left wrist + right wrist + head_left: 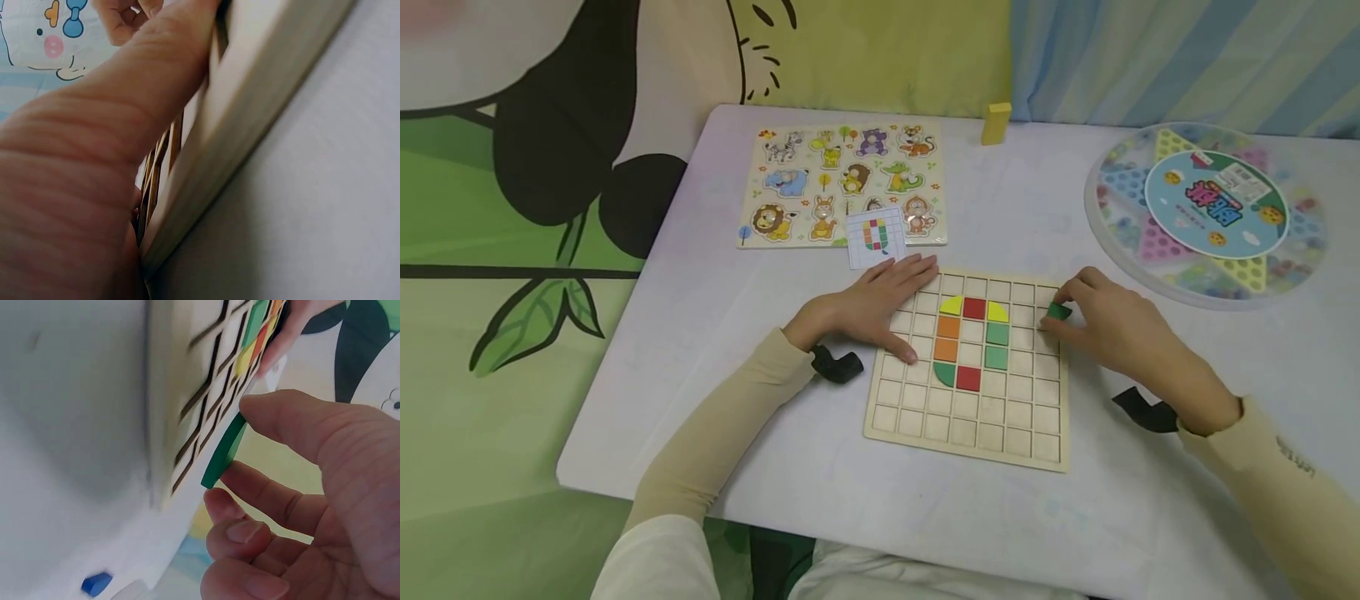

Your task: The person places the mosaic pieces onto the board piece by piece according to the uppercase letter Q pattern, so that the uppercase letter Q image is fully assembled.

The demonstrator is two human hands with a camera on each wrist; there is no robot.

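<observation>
A wooden grid board [910, 421] lies on the table with colored pieces set in a ring: two yellow quarter-rounds, red squares [974, 308] at top and bottom, orange squares [947, 337] on the left, green squares [997, 346] on the right and a green quarter-round [944, 374] at lower left. My left hand [880, 304] rests with spread fingers on the board's left side. Above the board's right edge, my right hand [1112, 321] pinches a green puzzle piece [226, 452] between thumb and finger. A printed pattern card [859, 254] lies just beyond my left fingertips.
Behind the card is an animal picture puzzle board [842, 158], partly under it. A round clear game box [1108, 258] sits at right rear. One yellow block [995, 127] stands near the back edge. In the right wrist view a small blue object [97, 584] appears.
</observation>
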